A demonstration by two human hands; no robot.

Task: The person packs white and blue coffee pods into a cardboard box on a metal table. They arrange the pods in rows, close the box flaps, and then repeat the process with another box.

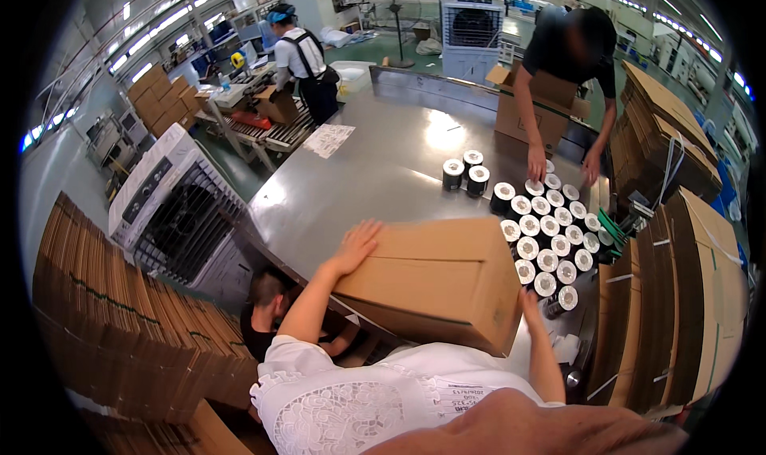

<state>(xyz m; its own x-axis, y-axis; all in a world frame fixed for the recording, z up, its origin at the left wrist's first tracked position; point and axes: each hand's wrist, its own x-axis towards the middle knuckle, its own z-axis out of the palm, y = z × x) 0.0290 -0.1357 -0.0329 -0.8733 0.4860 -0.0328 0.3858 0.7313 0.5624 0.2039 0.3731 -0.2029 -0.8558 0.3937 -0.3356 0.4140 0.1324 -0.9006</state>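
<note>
Two hands on one cardboard box (435, 279) at the surface's (375, 176) near edge: left hand (357, 246) flat on its left top corner, right hand (529, 302) pressing right end; long axis runs left-right.

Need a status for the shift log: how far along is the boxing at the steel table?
Done: the cardboard box is folded up, its top face closed. In hand: left hand presses its top corner, right hand its right side. Left: the black-and-white rolls stand unboxed on the steel table; flat cartons remain stacked.
</note>
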